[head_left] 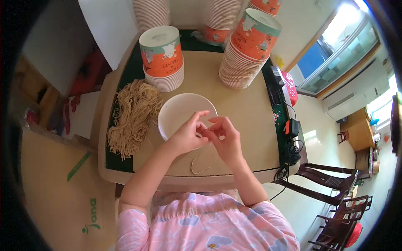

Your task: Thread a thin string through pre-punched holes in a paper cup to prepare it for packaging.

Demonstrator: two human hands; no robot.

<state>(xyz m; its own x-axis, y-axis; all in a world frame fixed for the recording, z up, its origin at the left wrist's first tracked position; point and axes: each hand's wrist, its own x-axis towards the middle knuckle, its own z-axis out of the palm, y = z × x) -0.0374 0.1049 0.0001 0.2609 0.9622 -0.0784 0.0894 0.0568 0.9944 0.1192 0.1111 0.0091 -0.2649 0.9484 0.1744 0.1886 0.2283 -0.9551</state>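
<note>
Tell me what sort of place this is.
Probably a room in a home, doubling as a workspace: heaped beige cord and stacked buckets on a table, dark chairs nearby.

White round container [178, 113], mouth upward, on the tan tabletop [247, 125], near rim (obstructed in this view) partly hidden, thin beige cord [192, 166], bent into an open hook, nearer the wearer.
</note>
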